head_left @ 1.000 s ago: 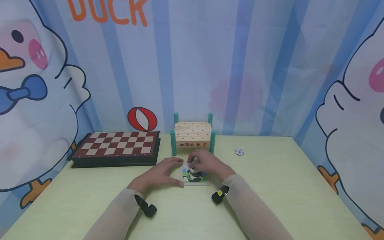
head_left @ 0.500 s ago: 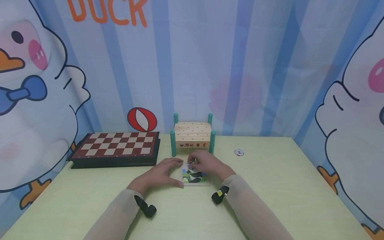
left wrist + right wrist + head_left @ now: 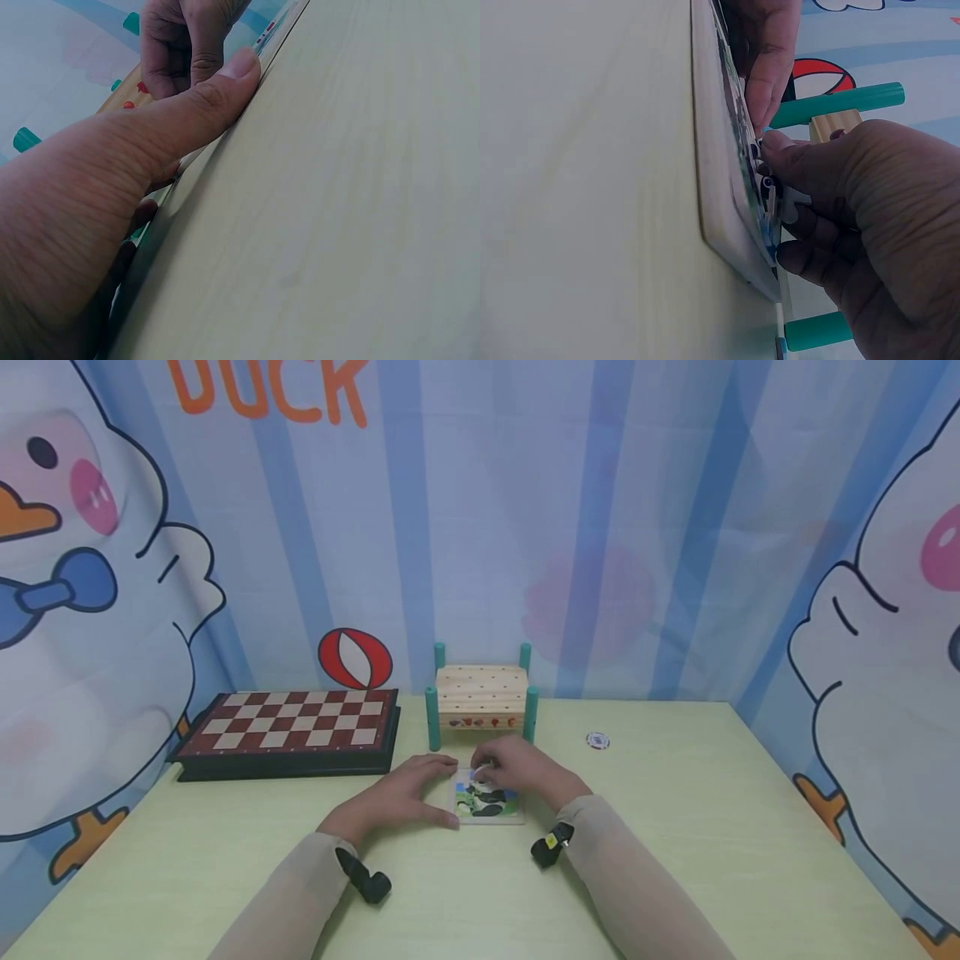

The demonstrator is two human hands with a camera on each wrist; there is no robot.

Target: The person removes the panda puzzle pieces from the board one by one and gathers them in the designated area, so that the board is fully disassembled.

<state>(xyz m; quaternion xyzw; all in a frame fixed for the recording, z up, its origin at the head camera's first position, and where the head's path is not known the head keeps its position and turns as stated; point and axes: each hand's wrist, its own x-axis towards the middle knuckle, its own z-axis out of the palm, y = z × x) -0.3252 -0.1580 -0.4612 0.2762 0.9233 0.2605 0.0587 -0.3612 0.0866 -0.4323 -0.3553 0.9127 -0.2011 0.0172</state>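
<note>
Pale green tabletop (image 3: 675, 827) is enclosed by blue-striped curtains printed with cartoon ducks. At its far edge a chessboard (image 3: 292, 727) is set to the left, a wooden box with teal posts (image 3: 482, 700) is placed at the middle, and a small round token (image 3: 597, 741) is seen to the right.

Just in front of the box, a puzzle board (image 3: 489, 804) is laid flat on the table. It is steadied by the left hand (image 3: 401, 793), whose thumb is pressed along the near-left edge with the fingers stretched at the far-left corner. A small puzzle piece (image 3: 774, 196) is pinched between the curled fingertips of the right hand (image 3: 525, 770), right over the board's far part.

Both forearms are rested low on the table, angled inward, in beige sleeves.
</note>
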